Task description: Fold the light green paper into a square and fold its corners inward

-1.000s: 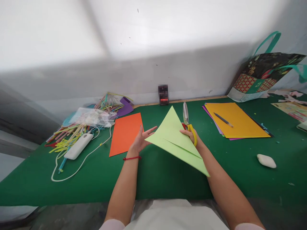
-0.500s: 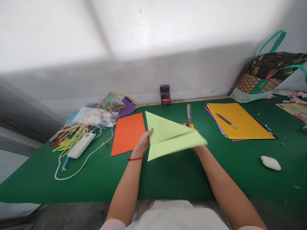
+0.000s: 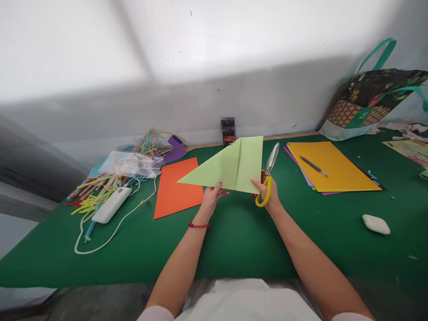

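Note:
A light green sheet of paper [image 3: 222, 165], folded and with a pointed end to the left, is held above the table. My left hand [image 3: 211, 199] pinches its lower edge, thumb on top. My right hand [image 3: 270, 195] grips the lower right corner with its thumb and also holds a pair of scissors [image 3: 268, 180] with yellow and red handles. The scissors' blades point up and away, close beside the paper's right edge. Partly behind the paper's tip lies an orange sheet [image 3: 175, 196] on the green table [image 3: 234, 249].
At left are a heap of coloured paper strips [image 3: 96, 187], a clear plastic bag [image 3: 130, 165] and a white power bank [image 3: 112, 205] with its cable. To the right lie yellow sheets [image 3: 341, 171] under a pen [image 3: 313, 166], a white case [image 3: 376, 224] and a patterned bag [image 3: 364, 107].
The green paper has been turned so its point faces left instead of right. Both hands have shifted to its lower edge, and the scissors show more fully.

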A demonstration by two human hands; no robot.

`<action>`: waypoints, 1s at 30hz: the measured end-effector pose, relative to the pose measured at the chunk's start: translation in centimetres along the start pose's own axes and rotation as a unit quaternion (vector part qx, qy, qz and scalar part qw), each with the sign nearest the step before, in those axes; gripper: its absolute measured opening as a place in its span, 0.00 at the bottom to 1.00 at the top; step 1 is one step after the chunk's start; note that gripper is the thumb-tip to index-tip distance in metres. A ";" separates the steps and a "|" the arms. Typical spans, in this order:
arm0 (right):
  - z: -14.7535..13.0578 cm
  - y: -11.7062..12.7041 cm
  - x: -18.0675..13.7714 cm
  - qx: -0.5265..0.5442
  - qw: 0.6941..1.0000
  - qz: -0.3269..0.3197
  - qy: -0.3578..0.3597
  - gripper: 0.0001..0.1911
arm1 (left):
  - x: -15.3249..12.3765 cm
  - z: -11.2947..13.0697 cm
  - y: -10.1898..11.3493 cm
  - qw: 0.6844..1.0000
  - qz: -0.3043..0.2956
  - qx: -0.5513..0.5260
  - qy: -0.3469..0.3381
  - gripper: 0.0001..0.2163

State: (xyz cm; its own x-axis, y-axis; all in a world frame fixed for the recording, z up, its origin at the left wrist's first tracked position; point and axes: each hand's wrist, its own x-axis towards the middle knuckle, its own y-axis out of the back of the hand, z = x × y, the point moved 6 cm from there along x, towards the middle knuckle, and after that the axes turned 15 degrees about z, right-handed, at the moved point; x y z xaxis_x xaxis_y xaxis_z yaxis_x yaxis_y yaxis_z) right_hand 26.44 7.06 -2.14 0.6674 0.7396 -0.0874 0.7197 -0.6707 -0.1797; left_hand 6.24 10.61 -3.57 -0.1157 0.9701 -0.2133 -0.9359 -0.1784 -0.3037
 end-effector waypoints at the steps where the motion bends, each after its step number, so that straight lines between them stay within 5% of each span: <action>1: 0.0 0.3 0.3 0.000 1.000 0.019 0.004 0.32 | -0.2 -0.2 -0.3 0.999 -0.033 0.015 0.002 0.15; 6: -0.3 1.7 1.9 0.019 0.998 0.052 -0.017 0.35 | -0.8 0.7 -0.8 0.987 -0.161 0.001 0.010 0.20; 11: -1.0 1.8 2.8 0.036 0.997 -0.047 -0.039 0.33 | 1.0 2.3 2.2 0.997 -0.045 -0.044 0.045 0.11; 16: -0.7 1.7 3.0 -0.060 0.992 -0.113 -0.009 0.29 | 0.6 2.9 3.5 0.990 -0.085 0.085 0.073 0.22; 20: -0.9 1.7 3.2 -0.140 0.983 -0.095 0.078 0.24 | 0.1 2.6 3.4 0.975 -0.103 0.186 0.059 0.20; 25: -2.2 2.0 2.9 -0.131 0.976 -0.058 0.167 0.22 | 1.0 2.7 3.2 0.956 -0.064 0.279 -0.066 0.14; 30: -2.8 1.7 2.2 -0.009 0.994 -0.064 0.087 0.25 | 2.1 3.4 4.1 0.968 0.045 0.197 -0.147 0.18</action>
State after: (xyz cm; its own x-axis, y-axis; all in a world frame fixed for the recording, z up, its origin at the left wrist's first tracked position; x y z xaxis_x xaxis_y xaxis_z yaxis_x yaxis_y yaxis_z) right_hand 29.63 7.35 0.07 0.5927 0.7985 0.1054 0.8025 -0.5744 -0.1617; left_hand 1.03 12.47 -2.08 -0.2375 0.9689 0.0696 -0.9653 -0.2434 0.0946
